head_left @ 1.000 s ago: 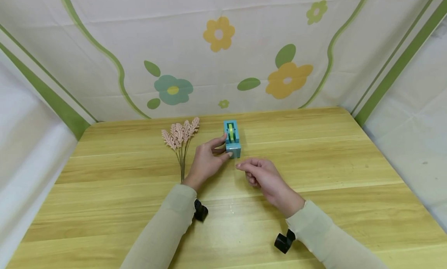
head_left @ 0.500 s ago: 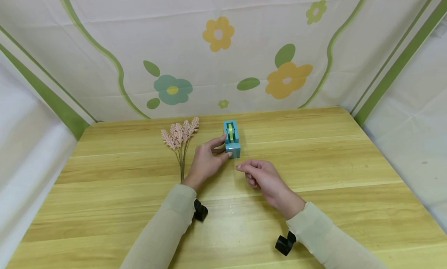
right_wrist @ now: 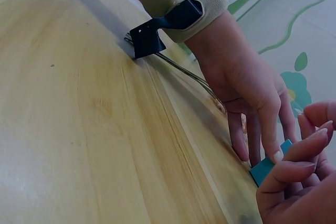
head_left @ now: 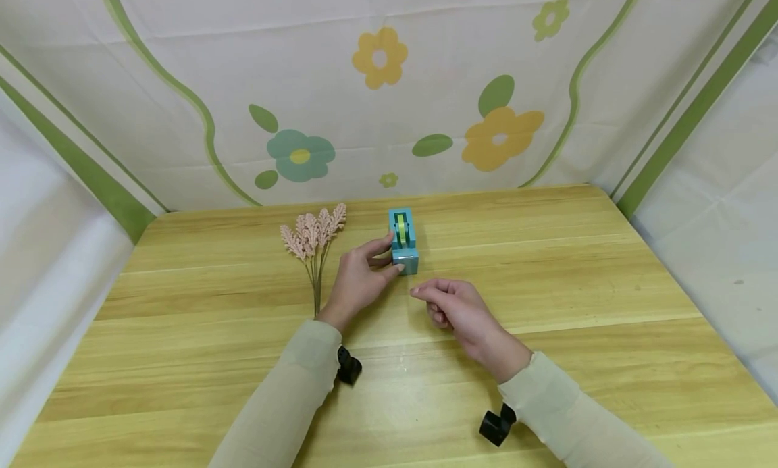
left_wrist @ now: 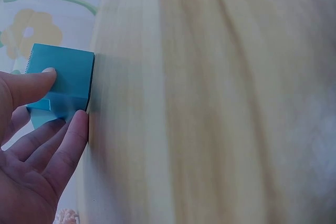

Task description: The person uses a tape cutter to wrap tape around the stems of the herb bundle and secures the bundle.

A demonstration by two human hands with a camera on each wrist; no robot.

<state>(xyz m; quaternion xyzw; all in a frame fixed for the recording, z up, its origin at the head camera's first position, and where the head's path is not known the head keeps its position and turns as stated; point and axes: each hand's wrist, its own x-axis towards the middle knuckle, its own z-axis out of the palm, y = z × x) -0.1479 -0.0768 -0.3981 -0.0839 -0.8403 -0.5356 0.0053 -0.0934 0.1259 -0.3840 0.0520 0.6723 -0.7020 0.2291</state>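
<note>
Head view: my left hand (head_left: 360, 279) holds the blue tape dispenser (head_left: 404, 252); my right hand (head_left: 458, 310) seemingly pinches clear tape (head_left: 410, 283), drawn out but uncut; flowers (head_left: 311, 233) lie untouched

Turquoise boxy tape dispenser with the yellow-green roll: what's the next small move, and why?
Perhaps a short downward tug by the right hand: its fingertips seem to pinch clear tape just on the near side of the turquoise boxy tape dispenser, which has a serrated edge, while the left hand grips it.
</note>
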